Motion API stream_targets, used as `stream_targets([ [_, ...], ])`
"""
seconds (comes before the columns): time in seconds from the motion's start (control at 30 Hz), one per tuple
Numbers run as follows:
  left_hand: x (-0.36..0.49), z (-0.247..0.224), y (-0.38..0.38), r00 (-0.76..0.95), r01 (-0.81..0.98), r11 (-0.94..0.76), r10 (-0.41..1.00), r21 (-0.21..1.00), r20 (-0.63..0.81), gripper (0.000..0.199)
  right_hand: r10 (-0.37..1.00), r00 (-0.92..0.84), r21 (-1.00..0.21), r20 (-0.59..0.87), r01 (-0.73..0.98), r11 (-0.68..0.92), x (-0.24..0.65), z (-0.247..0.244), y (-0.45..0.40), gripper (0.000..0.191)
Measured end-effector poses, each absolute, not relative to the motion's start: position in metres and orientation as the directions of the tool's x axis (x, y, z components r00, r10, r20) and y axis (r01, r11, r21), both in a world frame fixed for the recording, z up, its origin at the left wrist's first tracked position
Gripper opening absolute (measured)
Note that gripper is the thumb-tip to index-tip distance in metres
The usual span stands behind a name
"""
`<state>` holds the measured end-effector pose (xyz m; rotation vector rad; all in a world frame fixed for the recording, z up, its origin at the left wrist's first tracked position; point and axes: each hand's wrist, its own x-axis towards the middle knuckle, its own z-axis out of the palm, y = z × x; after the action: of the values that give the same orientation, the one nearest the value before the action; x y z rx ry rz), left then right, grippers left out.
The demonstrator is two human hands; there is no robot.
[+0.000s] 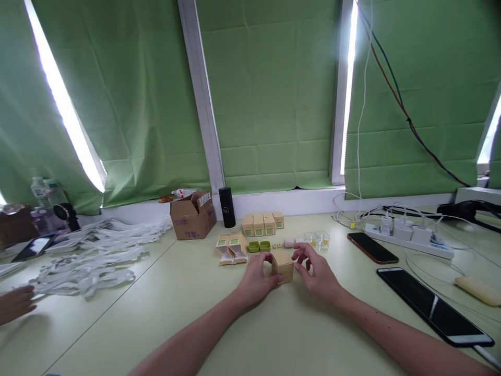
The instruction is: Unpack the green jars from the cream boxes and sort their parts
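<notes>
A small tan cardboard box (283, 268) stands on the pale table between my hands. My left hand (257, 279) grips its left side with thumb and fingers. Touching or just beside the box's right side is my right hand (316, 269), its fingers spread. Just behind lie two opened flat boxes (230, 248), two green trays (259, 246), small white and clear pieces (317, 238), and a row of several closed tan boxes (262, 223).
A brown carton (192, 215) and black cylinder (227, 207) stand at the back. White straps (97, 256) pile at the left, near another person's hand (15, 304). Two phones (434, 305) and a power strip (409, 235) with cables lie at the right.
</notes>
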<state>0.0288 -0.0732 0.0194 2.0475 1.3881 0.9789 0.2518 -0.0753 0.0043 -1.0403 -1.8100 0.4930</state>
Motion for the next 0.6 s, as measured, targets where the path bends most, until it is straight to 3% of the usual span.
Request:
stream_targets([
  [0.1, 0.028, 0.018, -0.075, 0.241, 0.608, -0.485, 0.867, 0.629, 0.435, 0.045, 0.825, -0.149, -0.728, 0.545, 0.405, 0.553, 0.249, 0.013, -0.078, 0.032],
  [0.2, 0.027, 0.018, -0.075, 0.304, 0.613, -0.654, 0.714, 0.444, 0.631, 0.047, 0.820, -0.163, -0.727, 0.549, 0.392, 0.564, 0.244, 0.024, -0.083, 0.033],
  [0.3, 0.026, 0.021, -0.075, 0.341, 0.653, -0.715, 0.571, 0.249, 0.747, 0.042, 0.780, -0.217, -0.671, 0.587, 0.409, 0.619, 0.240, 0.036, -0.089, 0.038],
  [0.4, 0.024, 0.025, -0.076, 0.354, 0.735, -0.671, 0.503, 0.097, 0.788, 0.033, 0.709, -0.286, -0.573, 0.644, 0.433, 0.695, 0.237, 0.045, -0.094, 0.047],
  [0.6, 0.017, 0.025, -0.079, 0.433, 0.789, -0.611, 0.472, -0.069, 0.768, 0.016, 0.579, -0.322, -0.403, 0.749, 0.473, 0.784, 0.233, 0.039, -0.098, 0.054],
])
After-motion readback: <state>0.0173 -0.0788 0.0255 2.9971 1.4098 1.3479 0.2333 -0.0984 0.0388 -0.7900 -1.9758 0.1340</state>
